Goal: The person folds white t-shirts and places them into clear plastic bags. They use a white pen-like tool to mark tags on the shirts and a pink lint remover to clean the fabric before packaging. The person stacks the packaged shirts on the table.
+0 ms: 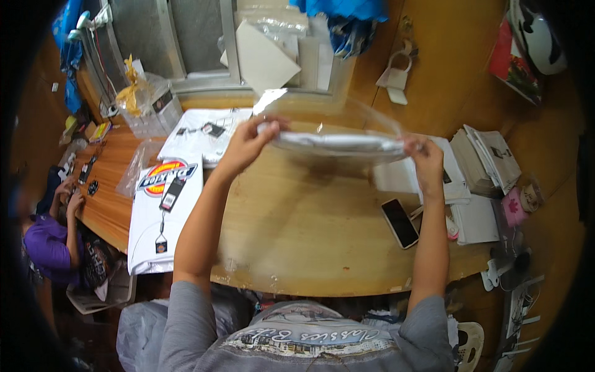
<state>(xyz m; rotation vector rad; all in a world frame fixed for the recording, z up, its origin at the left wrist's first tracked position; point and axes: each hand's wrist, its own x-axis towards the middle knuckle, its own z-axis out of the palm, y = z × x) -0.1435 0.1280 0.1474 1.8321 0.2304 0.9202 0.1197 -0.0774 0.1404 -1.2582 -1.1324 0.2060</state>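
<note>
Raised over the table, a folded white garment shows edge-on and blurred, with a clear plastic bag around it. My left hand is closed on its left end, fingers pinching the plastic. At the opposite end my right hand grips the bag's corner. Beside my left forearm lies a folded white T-shirt with a coloured round print and a black hang tag on a cord. Behind it are white garments in clear packaging.
A phone lies on the wooden table near my right forearm. Stacked packaged garments and white sheets occupy the right side. A box with plastic stands back left. Another person in purple works at the far left.
</note>
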